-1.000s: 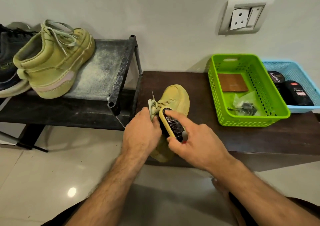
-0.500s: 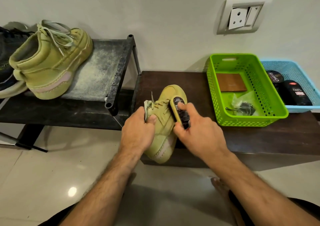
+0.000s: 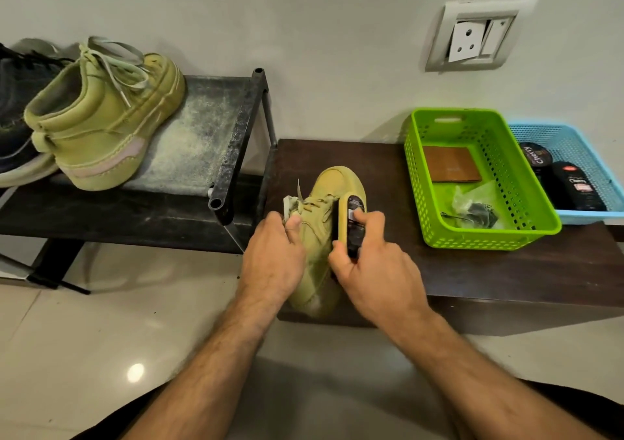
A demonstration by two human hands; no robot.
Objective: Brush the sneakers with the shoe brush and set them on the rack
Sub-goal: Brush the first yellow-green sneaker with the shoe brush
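Head view looks down at a dark wooden bench [image 3: 456, 270], the landmark for everything else. On its near left corner lies one olive-yellow sneaker [image 3: 334, 186], toe pointing toward the wall and heel hanging just over the bench's front edge. The left hand [image 3: 273, 260] curls round the sneaker's collar and tongue, thumb pressed on the upper, pinning it steady. The right hand [image 3: 374, 270] grips the shoe brush [image 3: 353, 220], a yellow-backed block with a dark label, fingers wrapped over its back and the bristle side laid against the sneaker's right flank.

Left of the bench stands the rack [image 3: 236, 142], its dusty top shelf already carrying the second sneaker [image 3: 104, 125], heel toward the camera, beside a dark shoe [image 3: 13, 115]. On the bench's right end sit a green basket [image 3: 526, 203] and, touching it, a blue basket [image 3: 604, 183].

Brushing of the last sneaker appears to be the step in hand. The next move likely calls for finishing the flank and toe, then lifting the sneaker leftward onto the rack's free shelf area beside its mate.
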